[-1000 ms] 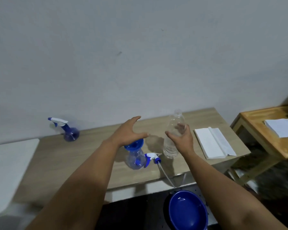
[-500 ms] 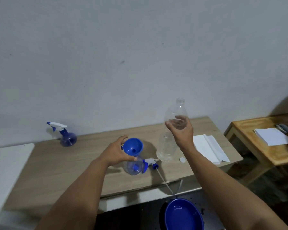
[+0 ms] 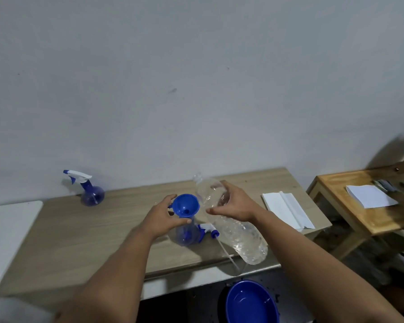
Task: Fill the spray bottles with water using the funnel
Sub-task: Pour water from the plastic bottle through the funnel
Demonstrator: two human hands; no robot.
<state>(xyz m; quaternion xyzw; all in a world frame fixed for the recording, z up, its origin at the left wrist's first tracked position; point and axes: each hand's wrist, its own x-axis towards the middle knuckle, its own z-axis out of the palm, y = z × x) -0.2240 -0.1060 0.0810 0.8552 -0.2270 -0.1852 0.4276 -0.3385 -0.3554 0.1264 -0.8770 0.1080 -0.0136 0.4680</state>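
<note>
A blue funnel (image 3: 186,204) sits in the neck of a round, clear-blue spray bottle (image 3: 187,235) near the table's front. My left hand (image 3: 165,216) holds the funnel's stem where it meets the bottle neck. In my right hand (image 3: 234,202) is a clear plastic water bottle (image 3: 239,236), gripped and tilted with its mouth up beside the funnel's rim. The unscrewed spray head (image 3: 208,229) with its tube lies on the table beside the bottle. A second spray bottle (image 3: 91,193) with its head on stands at the back left.
A folded white cloth (image 3: 286,209) lies on the wooden table (image 3: 79,238) at the right. A blue bowl (image 3: 251,304) sits below the front edge. A side table (image 3: 364,206) with white paper stands at right. A white surface (image 3: 7,229) is at the left.
My right hand has lifted the water bottle off the table and tipped it over toward the funnel. My left hand has come down onto the funnel and stays there.
</note>
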